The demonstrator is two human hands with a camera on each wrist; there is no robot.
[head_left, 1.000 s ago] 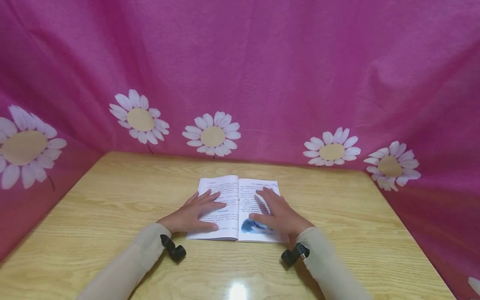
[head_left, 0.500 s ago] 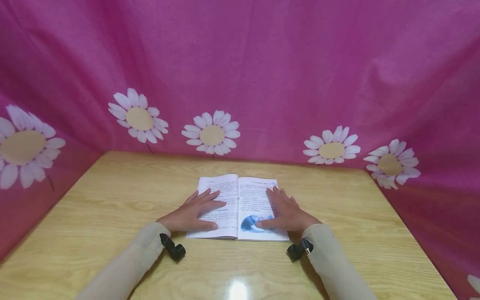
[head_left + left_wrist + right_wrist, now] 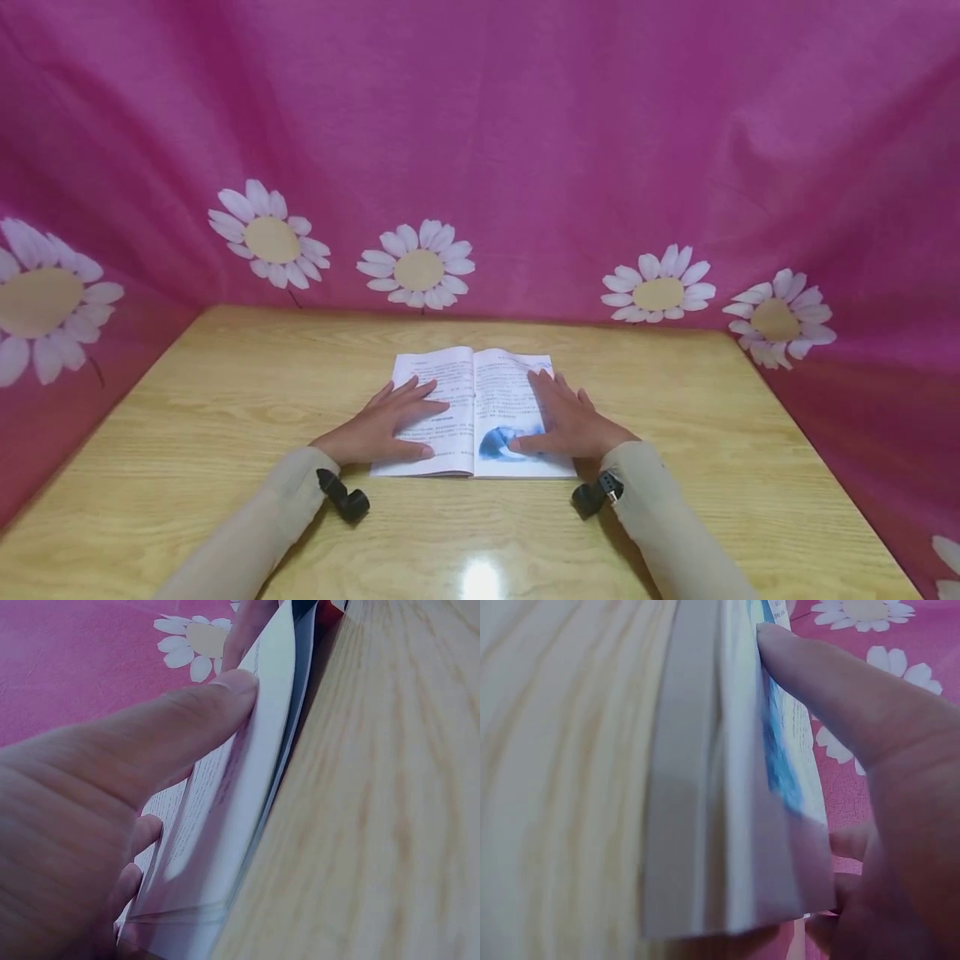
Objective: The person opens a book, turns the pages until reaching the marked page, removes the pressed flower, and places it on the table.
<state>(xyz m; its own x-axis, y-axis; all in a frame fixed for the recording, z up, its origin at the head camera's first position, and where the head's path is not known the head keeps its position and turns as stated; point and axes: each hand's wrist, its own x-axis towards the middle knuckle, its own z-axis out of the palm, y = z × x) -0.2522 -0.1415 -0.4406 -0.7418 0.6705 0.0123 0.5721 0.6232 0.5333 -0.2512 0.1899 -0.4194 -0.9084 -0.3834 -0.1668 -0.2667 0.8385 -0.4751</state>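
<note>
An open book (image 3: 450, 392) lies face up in the middle of the table, with printed text on both pages and a blue picture low on the right page. My left hand (image 3: 386, 423) rests with spread fingers on the left page. In the left wrist view, the left thumb (image 3: 202, 709) touches the page near the book's lower edge. Spread across the right page, my right hand (image 3: 577, 421) has its thumb on the blue picture. From the right wrist, the thumb (image 3: 832, 682) shows against that page, with the page edges (image 3: 735, 825) beside it.
The book lies on a wood-grain table (image 3: 247, 400). A magenta cloth (image 3: 525, 150) with large white daisies hangs around the back and sides. Each wrist carries a small black camera, one on the left (image 3: 347, 498) and one on the right (image 3: 592, 496).
My right hand has slid outward to the right and its thumb has moved down onto the blue picture, laying more of the right page bare. The left hand keeps its place on the page.
</note>
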